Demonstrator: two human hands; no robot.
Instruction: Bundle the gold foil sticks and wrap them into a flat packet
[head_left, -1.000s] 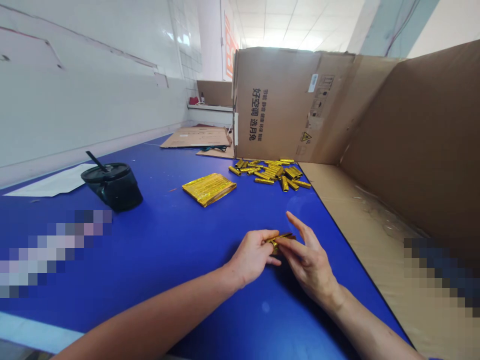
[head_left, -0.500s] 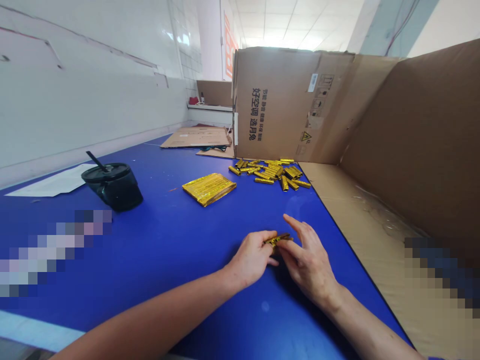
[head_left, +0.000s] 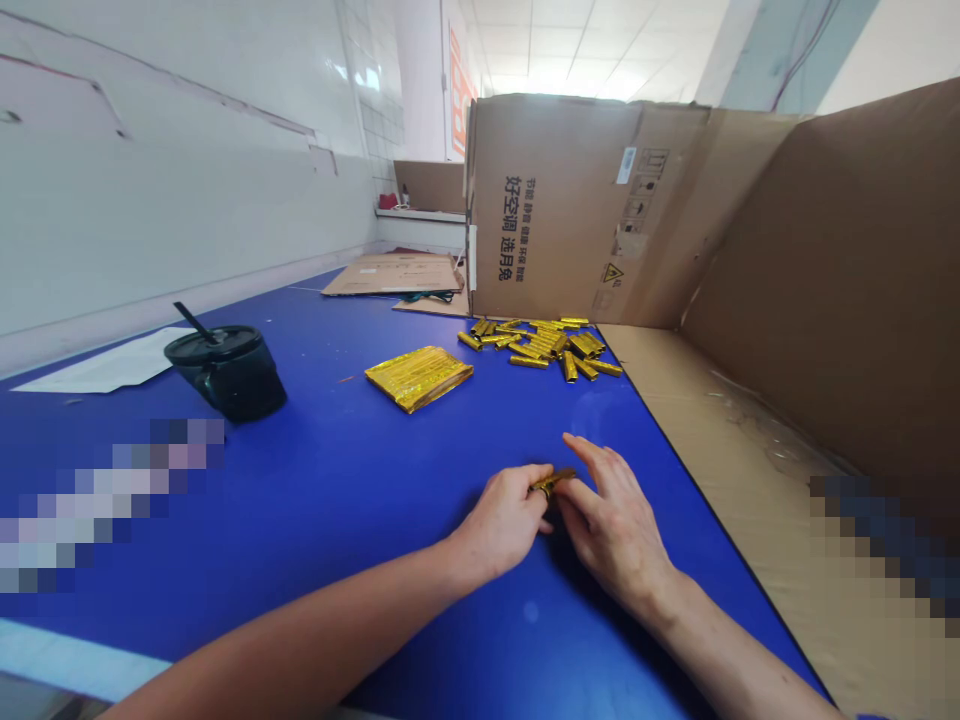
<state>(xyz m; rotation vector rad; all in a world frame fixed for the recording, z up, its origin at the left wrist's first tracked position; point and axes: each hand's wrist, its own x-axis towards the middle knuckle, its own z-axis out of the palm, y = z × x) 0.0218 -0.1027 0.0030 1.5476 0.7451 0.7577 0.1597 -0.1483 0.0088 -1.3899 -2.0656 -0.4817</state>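
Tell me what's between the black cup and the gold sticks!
Between the black cup and the gold sticks, a flat gold foil packet lies on the blue table, in the head view.

A black lidded cup (head_left: 226, 375) with a straw (head_left: 191, 322) stands on the blue table (head_left: 300, 480), just right of a white paper sheet (head_left: 105, 360). A flattened cardboard sheet (head_left: 394, 274) lies at the table's far end, beside an upright cardboard box (head_left: 562, 210) printed with black characters. A cardboard panel (head_left: 832, 280) rises along the right, and a white wall (head_left: 187, 200) runs along the left.
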